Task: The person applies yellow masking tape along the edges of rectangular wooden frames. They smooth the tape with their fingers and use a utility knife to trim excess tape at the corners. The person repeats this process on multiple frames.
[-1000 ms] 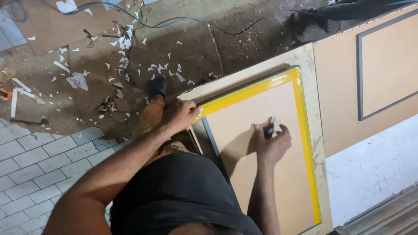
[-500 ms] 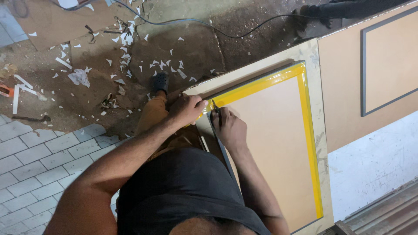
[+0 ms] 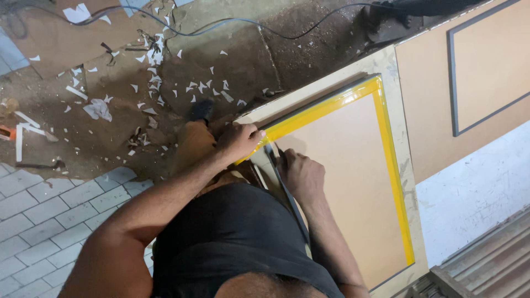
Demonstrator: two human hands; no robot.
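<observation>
The yellow tape [image 3: 331,105] is a glossy, bright strip that lies flat along the inner edge of a pale frame [image 3: 395,96] around a tan panel [image 3: 353,182]. It makes an L shape. One leg starts at the fingers of the left hand [image 3: 238,142] and runs up and to the right, as far as the corner of the frame well away from both hands. There it turns, and the second leg runs down and a little to the right, along the far side of the panel, and ends near the lower corner. So the long axis of the first leg points from the left fingers toward the upper right, and the second leg stands nearly across it.

The left hand lies on the near end of the tape, fingers pressed together and flat on it, with the thumb side toward the panel. The right hand [image 3: 301,176] rests on the panel just beside the left one, below the tape. Its fingers are curled close around something small and dark, but I cannot tell what it is. A dark strip [image 3: 284,190] of the frame edge runs from between the two hands down toward the body of the person.

Behind the left fingers, the floor [image 3: 232,49] is covered with white scraps [image 3: 160,60] and dust, and a black cable [image 3: 265,25] crosses it.
</observation>
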